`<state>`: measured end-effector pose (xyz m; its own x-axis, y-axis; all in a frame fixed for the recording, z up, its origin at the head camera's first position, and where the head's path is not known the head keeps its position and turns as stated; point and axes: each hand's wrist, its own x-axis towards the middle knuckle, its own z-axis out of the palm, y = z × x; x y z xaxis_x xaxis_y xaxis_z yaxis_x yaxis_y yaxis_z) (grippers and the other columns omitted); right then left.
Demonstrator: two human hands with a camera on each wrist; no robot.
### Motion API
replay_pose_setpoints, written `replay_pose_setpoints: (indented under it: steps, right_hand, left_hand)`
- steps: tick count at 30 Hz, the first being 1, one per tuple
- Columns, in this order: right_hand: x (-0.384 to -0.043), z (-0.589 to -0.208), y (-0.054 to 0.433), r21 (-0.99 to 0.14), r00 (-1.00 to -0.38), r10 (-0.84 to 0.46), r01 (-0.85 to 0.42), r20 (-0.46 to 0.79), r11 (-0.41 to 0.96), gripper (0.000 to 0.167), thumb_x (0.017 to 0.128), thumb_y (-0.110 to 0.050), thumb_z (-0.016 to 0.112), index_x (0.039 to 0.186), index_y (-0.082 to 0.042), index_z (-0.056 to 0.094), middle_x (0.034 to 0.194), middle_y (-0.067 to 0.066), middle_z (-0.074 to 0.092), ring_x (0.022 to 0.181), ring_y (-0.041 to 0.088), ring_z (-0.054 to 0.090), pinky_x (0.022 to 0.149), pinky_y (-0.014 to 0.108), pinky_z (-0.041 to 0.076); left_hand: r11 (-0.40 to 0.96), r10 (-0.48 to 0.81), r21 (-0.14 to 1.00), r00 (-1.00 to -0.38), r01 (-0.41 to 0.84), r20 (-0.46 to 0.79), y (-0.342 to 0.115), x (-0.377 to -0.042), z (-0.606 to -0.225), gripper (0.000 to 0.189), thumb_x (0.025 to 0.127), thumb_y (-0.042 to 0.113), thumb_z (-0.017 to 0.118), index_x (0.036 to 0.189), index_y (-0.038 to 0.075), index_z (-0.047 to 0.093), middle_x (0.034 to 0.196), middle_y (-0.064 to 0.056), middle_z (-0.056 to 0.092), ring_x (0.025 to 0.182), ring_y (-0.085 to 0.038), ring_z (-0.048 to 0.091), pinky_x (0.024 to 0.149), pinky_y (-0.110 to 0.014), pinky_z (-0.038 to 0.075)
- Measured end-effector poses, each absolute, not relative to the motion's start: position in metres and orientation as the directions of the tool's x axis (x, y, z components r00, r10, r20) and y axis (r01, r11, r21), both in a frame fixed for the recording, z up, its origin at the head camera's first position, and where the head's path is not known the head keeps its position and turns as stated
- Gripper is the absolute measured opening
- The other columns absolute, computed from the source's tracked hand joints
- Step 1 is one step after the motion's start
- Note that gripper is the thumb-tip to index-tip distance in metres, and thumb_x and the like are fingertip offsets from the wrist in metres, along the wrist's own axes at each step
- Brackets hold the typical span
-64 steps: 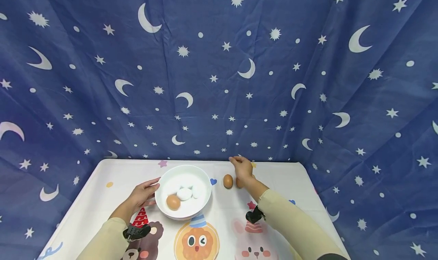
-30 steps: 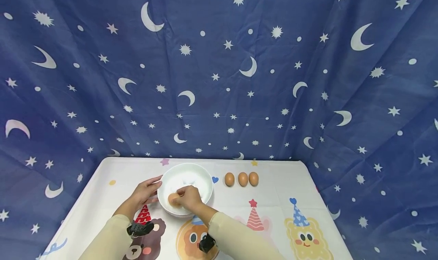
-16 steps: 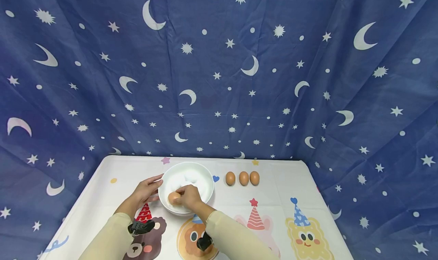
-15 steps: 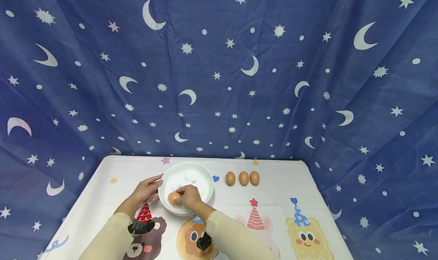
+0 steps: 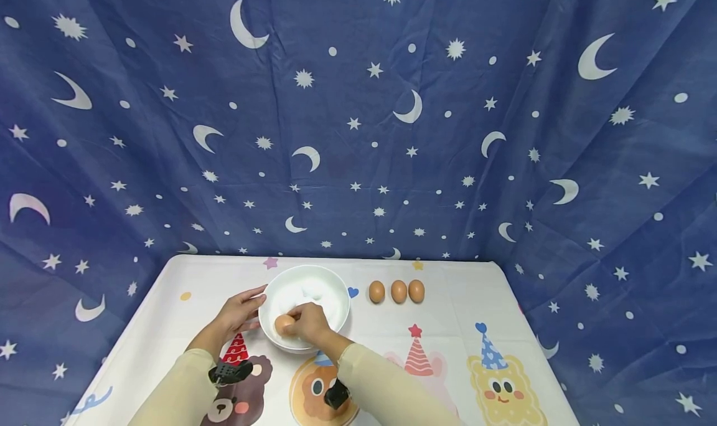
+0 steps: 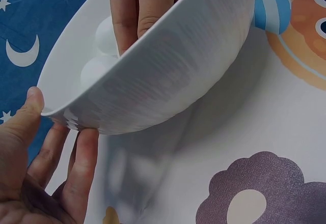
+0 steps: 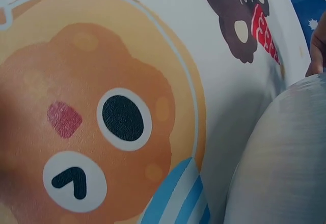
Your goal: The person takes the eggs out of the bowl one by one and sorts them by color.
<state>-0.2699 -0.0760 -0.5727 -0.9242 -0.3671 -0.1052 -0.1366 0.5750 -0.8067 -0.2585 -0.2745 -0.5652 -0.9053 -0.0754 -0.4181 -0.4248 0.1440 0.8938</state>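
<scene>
While the left hand [image 5: 238, 314] holds the white bowl [image 5: 333, 298] with its thumb at the rim and fingers under the side, the right hand [image 5: 310, 323] pinches a brown egg [image 5: 283, 326] inside it, not let go yet. At least two white eggs [image 6: 97, 71] are in the bowl already. Three more brown eggs [image 5: 399, 291] sit in a row on the tablecloth [image 5: 224, 276], outside the bowl and untouched, so the work looks partway done.
</scene>
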Motion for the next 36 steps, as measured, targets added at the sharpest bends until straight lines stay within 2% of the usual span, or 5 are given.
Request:
replay_pose_setpoints:
  steps: [9, 16, 23, 27, 36]
  right_hand:
    - [-0.276, -0.568, -0.071, -0.738, -0.893, -0.440, -0.233, -0.096, 0.633, 0.028, 0.074, -0.021, 0.087, 0.098, -0.007, 0.078, 0.087, 0.000, 0.076, 0.078, 0.002, 0.063, 0.074, 0.014, 0.052]
    - [-0.283, -0.563, -0.063, -0.716, -0.860, -0.494, -0.264, -0.128, 0.646, 0.033, 0.075, -0.026, 0.086, 0.102, -0.008, 0.078, 0.085, -0.001, 0.075, 0.072, -0.001, 0.056, 0.067, 0.012, 0.047]
    - [-0.288, -0.555, -0.053, -0.867, -0.844, -0.434, 0.070, -0.315, 0.494, 0.030, 0.079, -0.017, 0.083, 0.103, 0.000, 0.076, 0.084, 0.005, 0.075, 0.069, 0.012, 0.071, 0.065, 0.022, 0.062]
    - [-0.293, -0.551, -0.044, -0.890, -0.833, -0.399, 0.220, -0.384, 0.399, 0.025, 0.081, -0.012, 0.080, 0.100, 0.003, 0.076, 0.082, 0.007, 0.074, 0.069, 0.012, 0.071, 0.068, 0.025, 0.063]
    - [-0.309, -0.534, -0.014, -0.890, -0.787, -0.417, 0.393, -0.455, 0.231, 0.025, 0.084, -0.009, 0.076, 0.104, 0.006, 0.073, 0.085, 0.010, 0.074, 0.069, 0.011, 0.071, 0.070, 0.025, 0.063]
  left_hand:
    - [0.125, -0.063, 0.896, -0.904, -0.427, -0.422, -0.272, -0.259, -0.565, 0.056, 0.101, 0.033, 0.056, 0.151, 0.013, 0.039, 0.149, -0.024, 0.043, 0.128, -0.041, 0.053, 0.084, -0.038, 0.062]
    - [0.122, -0.053, 0.899, -0.908, -0.420, -0.416, -0.271, -0.262, -0.564, 0.056, 0.101, 0.033, 0.056, 0.151, 0.013, 0.039, 0.149, -0.024, 0.043, 0.127, -0.041, 0.053, 0.085, -0.040, 0.062]
    - [0.137, -0.064, 0.895, -0.906, -0.424, -0.419, -0.270, -0.263, -0.563, 0.057, 0.101, 0.034, 0.057, 0.151, 0.014, 0.040, 0.148, -0.024, 0.044, 0.125, -0.039, 0.056, 0.084, -0.039, 0.062]
    - [0.146, -0.080, 0.890, -0.902, -0.431, -0.424, -0.271, -0.262, -0.565, 0.056, 0.101, 0.033, 0.057, 0.151, 0.014, 0.040, 0.147, -0.024, 0.045, 0.123, -0.037, 0.059, 0.083, -0.038, 0.062]
    - [0.150, -0.084, 0.895, -0.907, -0.421, -0.412, -0.274, -0.259, -0.567, 0.060, 0.100, 0.036, 0.058, 0.151, 0.013, 0.039, 0.148, -0.025, 0.044, 0.116, -0.033, 0.063, 0.081, -0.038, 0.063]
